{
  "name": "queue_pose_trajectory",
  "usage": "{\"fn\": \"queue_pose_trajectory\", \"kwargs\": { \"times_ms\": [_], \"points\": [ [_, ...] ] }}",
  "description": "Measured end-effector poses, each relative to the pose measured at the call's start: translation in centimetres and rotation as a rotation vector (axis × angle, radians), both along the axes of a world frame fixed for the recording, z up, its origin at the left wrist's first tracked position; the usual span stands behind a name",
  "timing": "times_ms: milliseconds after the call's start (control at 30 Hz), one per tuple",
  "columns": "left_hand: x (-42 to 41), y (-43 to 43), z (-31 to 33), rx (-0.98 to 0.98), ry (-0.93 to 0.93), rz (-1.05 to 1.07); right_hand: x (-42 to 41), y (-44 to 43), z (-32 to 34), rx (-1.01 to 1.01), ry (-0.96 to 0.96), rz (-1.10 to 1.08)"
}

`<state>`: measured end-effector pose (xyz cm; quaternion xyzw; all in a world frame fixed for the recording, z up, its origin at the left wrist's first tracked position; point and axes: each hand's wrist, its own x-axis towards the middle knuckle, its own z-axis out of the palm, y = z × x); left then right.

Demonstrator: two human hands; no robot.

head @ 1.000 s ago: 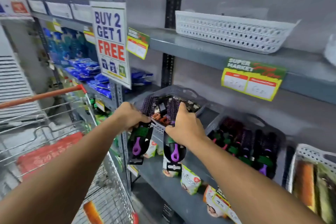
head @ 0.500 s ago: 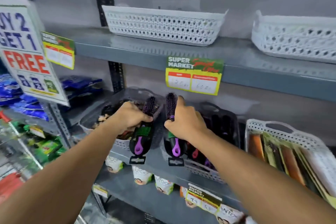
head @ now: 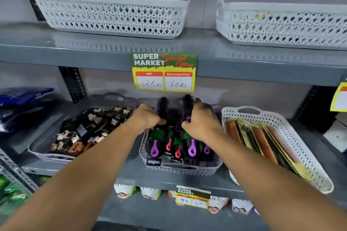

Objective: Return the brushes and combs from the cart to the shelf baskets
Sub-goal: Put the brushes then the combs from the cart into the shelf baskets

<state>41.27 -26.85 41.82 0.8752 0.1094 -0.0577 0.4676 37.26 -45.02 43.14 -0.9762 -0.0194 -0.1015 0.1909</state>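
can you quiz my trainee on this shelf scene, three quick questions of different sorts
1. True or false: the left hand and right hand each grip a black round hairbrush with a purple handle.
2. Multiple choice: the hands are over which basket? A) grey basket of hair clips B) middle white lattice basket of round brushes C) white lattice basket of flat packaged combs
3. Fill in: the yellow and green price tag gives a discounted price of ___ Rs.

Key: 1 true; 2 B; 3 60
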Motion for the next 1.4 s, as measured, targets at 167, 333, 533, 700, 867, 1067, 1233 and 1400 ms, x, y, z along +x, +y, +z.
{"fn": "queue_pose_trajectory", "kwargs": {
  "times_ms": [167, 333, 533, 700, 867, 1067, 1233, 1400],
  "points": [
    [1.6, -2.0, -1.4, 0.057, 0.037, -0.01, 2.0, -0.9, -2.0, 0.033, 0.087, -0.05],
    [2.7, -3.0, -3.2, 0.116, 0.079, 0.071, 3.7, -1.1, -4.8, 0.042, 0.143, -0.027],
    [2.9, -3.7, -5.5, 0.183, 0.13, 0.117, 4.4, -0.9, -7.2, 0.005, 0.197, -0.001],
    [2.9, -3.9, -7.3, 0.21, 0.133, 0.137, 4.6, -0.8, -8.1, -0.009, 0.193, 0.008],
    [2.9, -4.0, -7.8, 0.237, 0.123, 0.168, 4.8, -0.7, -8.5, -0.004, 0.214, -0.021],
    [2.3, -4.3, -7.5, 0.284, 0.105, 0.186, 4.7, -0.5, -8.7, -0.038, 0.213, -0.033],
    [1.0, -4.6, -6.4, 0.313, 0.062, 0.114, 4.1, -0.5, -8.4, -0.03, 0.214, -0.007],
    [-1.3, -2.4, -2.6, 0.309, -0.043, 0.097, 3.3, 0.4, -5.4, -0.023, 0.039, 0.055]
  ]
}}
